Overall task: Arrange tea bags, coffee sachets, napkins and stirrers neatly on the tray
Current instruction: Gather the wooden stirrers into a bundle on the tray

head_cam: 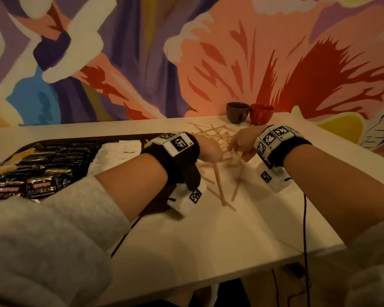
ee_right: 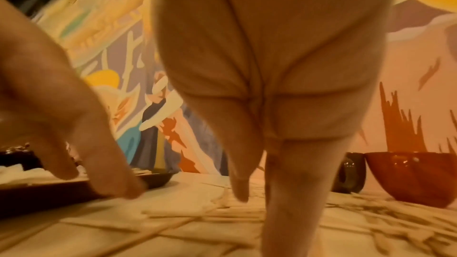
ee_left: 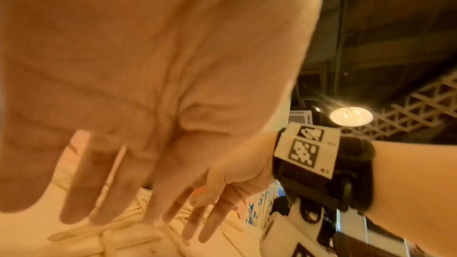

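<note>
Several wooden stirrers (head_cam: 217, 185) lie scattered and crossed on the white table, just right of the black tray (head_cam: 93, 140). My left hand (head_cam: 211, 150) and right hand (head_cam: 242, 144) both reach into the pile, fingers straight and pointing down onto the sticks. In the left wrist view the left hand (ee_left: 111, 192) touches the stirrers (ee_left: 128, 222) beside the right hand (ee_left: 222, 192). On the tray, black coffee sachets (head_cam: 38, 173) lie in rows with white napkins (head_cam: 120, 151) to their right. Neither hand grips a stick.
A dark cup (head_cam: 237, 111) and a red cup (head_cam: 262, 113) stand against the painted wall behind the stirrers. Black cables (head_cam: 304, 229) run from my wrists over the table's front edge. Yellowish packets (head_cam: 23, 155) show at the tray's left edge.
</note>
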`<state>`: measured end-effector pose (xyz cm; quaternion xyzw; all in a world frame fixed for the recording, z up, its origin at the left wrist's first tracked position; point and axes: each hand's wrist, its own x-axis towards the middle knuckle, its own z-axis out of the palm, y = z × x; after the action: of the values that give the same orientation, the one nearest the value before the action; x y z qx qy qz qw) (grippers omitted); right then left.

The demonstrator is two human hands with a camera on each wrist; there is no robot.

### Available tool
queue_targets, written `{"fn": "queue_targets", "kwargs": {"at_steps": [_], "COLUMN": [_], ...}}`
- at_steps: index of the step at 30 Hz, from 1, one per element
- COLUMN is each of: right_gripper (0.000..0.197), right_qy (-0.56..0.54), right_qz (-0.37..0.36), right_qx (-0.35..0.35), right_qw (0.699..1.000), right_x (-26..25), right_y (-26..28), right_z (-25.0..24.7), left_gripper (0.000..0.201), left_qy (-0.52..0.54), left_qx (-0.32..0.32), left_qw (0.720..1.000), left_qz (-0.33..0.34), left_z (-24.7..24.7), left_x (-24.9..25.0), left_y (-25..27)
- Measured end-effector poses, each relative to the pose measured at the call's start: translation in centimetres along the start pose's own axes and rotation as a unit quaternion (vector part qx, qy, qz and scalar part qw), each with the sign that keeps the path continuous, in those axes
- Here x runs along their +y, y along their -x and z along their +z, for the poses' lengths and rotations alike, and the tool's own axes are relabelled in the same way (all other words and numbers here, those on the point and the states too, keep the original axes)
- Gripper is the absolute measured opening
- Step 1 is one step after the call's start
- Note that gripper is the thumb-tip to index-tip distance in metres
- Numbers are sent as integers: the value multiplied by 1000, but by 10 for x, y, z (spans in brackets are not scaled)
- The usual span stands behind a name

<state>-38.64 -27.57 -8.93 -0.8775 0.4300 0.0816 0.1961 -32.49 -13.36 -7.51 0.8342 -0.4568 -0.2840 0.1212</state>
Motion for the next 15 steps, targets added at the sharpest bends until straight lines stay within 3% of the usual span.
{"fn": "queue_targets", "kwargs": {"at_steps": [3, 5, 8, 10, 15], "right_gripper": [35, 35, 41, 47, 60], "right_qy": [50, 108, 185, 189, 193], "right_qz": [3, 13, 43, 55, -5], "right_qx": [92, 114, 96, 76, -11], "right_qw": [994, 988, 977, 977, 981], "right_x": [11, 25, 47, 42, 13], "right_y": [-10, -29, -54, -38, -19], "right_z": [-11, -15, -13, -8, 6], "left_gripper": [35, 35, 36, 38, 40], "left_qy": [98, 123, 89, 63, 49], "left_qx": [1, -20, -62, -98, -107], "left_qw": [995, 992, 993, 992, 991], "left_qz": [-2, -23, -43, -54, -55], "left_z": [-13, -18, -18, -15, -5], "left_x": [-8, -10, -12, -13, -9], "left_y": [2, 11, 18, 22, 19]}}
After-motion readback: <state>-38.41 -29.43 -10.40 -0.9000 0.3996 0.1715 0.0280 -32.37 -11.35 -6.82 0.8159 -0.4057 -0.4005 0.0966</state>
